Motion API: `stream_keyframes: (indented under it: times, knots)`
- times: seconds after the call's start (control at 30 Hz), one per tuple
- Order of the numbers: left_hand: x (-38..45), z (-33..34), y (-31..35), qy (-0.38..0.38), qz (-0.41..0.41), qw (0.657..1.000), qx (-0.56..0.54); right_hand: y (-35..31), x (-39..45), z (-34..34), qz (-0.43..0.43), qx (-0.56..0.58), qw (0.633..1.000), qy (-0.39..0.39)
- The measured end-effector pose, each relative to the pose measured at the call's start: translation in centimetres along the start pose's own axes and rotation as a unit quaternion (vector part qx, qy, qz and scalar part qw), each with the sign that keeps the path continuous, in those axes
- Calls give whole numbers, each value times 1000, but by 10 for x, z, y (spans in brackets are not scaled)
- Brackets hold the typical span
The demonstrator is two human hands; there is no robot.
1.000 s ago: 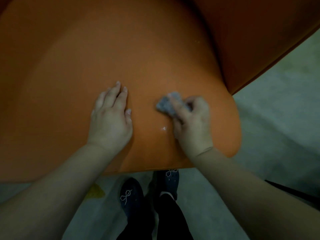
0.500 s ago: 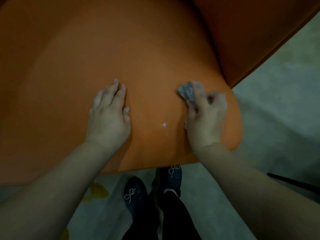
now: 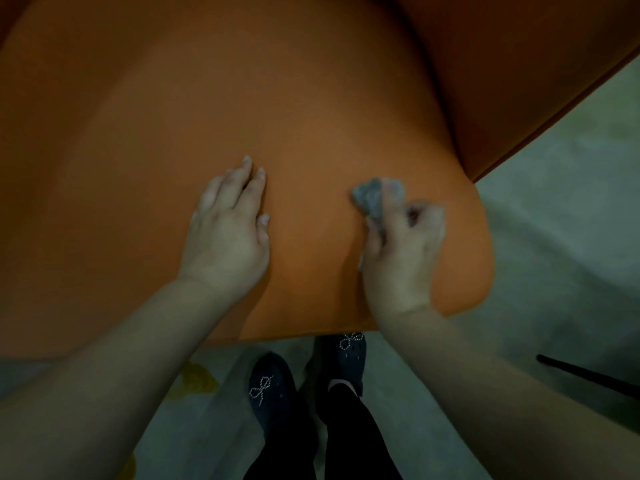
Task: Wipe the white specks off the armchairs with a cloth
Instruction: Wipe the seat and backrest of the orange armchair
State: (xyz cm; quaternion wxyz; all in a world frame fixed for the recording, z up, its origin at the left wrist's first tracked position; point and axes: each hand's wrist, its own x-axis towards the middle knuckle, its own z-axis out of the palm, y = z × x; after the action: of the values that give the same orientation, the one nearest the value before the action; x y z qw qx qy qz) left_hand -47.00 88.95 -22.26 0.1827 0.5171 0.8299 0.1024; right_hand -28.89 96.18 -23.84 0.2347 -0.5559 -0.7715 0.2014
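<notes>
An orange armchair seat (image 3: 194, 140) fills most of the head view. My left hand (image 3: 230, 230) rests flat on the cushion near its front edge, fingers straight. To its right, my right hand (image 3: 403, 251) grips a small crumpled grey cloth (image 3: 369, 197) and presses it onto the seat. The cloth sticks out past my fingertips toward the back of the seat. No white speck shows on the orange surface between my hands.
The armchair's orange side panel (image 3: 526, 81) rises at the upper right. Grey floor (image 3: 554, 237) lies to the right and below, with a yellow stain (image 3: 195, 381) at lower left. My dark shoes (image 3: 273, 389) stand under the seat's front edge. A thin black rod (image 3: 585, 374) lies at the right.
My right hand swept the cloth right, then back left and toward me. The white speck seen between my hands earlier no longer shows. My left hand stayed put.
</notes>
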Motion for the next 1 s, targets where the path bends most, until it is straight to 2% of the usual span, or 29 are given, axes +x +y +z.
stream_keyframes:
  times: [0.1, 0.17, 0.23, 0.33, 0.37, 0.5, 0.57, 0.63, 0.7, 0.77, 0.8, 0.83, 0.9, 0.97, 1.0]
  knots:
    - [0, 0, 1, 2, -2, 1000, 0, -17, -2, 12, -145, 14, 985, -92]
    - [2, 1, 2, 1, -6, 1000, 3, -22, 27, 20, -179, -5, 979, -102]
    - [4, 1, 3, -5, -11, 1000, 1, -12, 57, 21, -144, -10, 987, -64]
    - [9, 1, 4, -7, -9, 1000, -6, 11, 56, 7, -2, 0, 1000, -3]
    - [11, 0, 5, -6, -9, 1000, -8, 12, 43, 4, -3, 9, 1000, -2]
    - [29, -3, 13, -9, -6, 1000, -16, -12, 17, 10, -184, 32, 975, -121]
    - [41, -6, 14, -6, -1, 1000, -15, -24, 52, 25, -198, 19, 972, -127]
    - [54, -10, 11, 6, 1, 1000, -11, -28, 90, 35, -148, 12, 985, -84]
    - [66, -17, 5, 13, -4, 1000, -7, -14, 117, 35, -52, 6, 998, -28]
    - [76, -23, -1, 15, 1, 1000, -4, -1, 113, 28, 42, -10, 999, 23]
    - [80, -25, -4, 13, 4, 1000, -2, 1, 101, 24, 45, -21, 998, 36]
    - [84, -27, -5, 8, 6, 1000, 0, -1, 87, 22, 16, -23, 999, 35]
    - [89, -28, -4, -6, 7, 1000, 2, -8, 69, 19, -66, -6, 998, -16]
    - [93, -28, 0, -16, 7, 1000, -8, -11, 88, 20, -122, -5, 991, -60]
    - [95, -28, 2, -17, 9, 1000, -11, -11, 106, 23, -123, -12, 990, -63]
